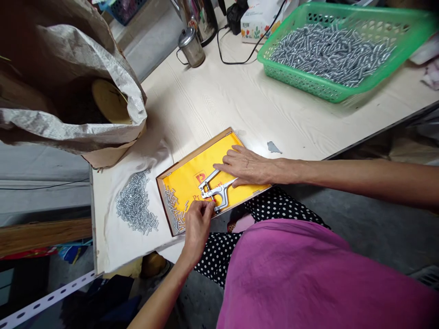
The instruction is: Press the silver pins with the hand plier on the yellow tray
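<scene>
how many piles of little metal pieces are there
3: a pile in the green basket, another on the white cloth, a third in the yellow-lined tray. The sack may hide more.

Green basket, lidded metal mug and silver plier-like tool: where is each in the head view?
Green basket (338,93): head view, near corner of its wall.
Lidded metal mug (196,54): head view, its body.
Silver plier-like tool (219,190): head view, its body between handles and jaw.

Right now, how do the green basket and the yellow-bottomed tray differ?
The green basket has holed walls; the tray has plain, low ones. The basket holds a wide heap of metal pieces; the tray has far fewer, at one end, plus pliers. The basket looks larger than the tray. Both are open-topped.
</scene>
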Tool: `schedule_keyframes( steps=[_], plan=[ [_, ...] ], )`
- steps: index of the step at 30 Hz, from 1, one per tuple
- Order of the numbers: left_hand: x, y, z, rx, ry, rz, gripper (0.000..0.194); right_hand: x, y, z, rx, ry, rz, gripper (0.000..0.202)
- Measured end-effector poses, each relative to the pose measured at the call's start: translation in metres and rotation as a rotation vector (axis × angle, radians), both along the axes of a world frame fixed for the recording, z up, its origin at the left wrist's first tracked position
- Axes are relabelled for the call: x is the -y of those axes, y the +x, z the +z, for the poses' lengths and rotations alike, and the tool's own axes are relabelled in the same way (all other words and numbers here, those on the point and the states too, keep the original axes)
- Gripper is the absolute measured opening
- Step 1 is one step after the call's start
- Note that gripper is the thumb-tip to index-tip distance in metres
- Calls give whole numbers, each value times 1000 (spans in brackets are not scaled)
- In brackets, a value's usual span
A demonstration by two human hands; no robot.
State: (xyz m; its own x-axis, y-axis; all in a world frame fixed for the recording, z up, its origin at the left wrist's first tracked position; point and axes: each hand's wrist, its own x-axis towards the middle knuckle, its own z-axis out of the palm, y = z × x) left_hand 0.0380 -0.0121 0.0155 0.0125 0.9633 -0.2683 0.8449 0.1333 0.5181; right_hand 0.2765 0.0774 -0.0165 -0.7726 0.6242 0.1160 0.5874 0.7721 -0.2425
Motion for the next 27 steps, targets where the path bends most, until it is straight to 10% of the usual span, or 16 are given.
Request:
schedule_keyframes(
  steps=[4, 10, 19, 27],
  plan=[
    [-11, 18, 2, -203, 377, -314, 39, 6, -4, 2, 0, -13, -18, 58],
    [-56, 36, -8, -285, 337, -683, 63, 11, 3, 13, 11, -87, -73, 72],
    [-53, 38, -6, -348, 282, -695, 38, 27, 1, 11, 117, -51, -93, 17],
    [-50, 37, -8, -360, 310, -694, 36, 27, 2, 9, 60, -56, -108, 22]
  ],
)
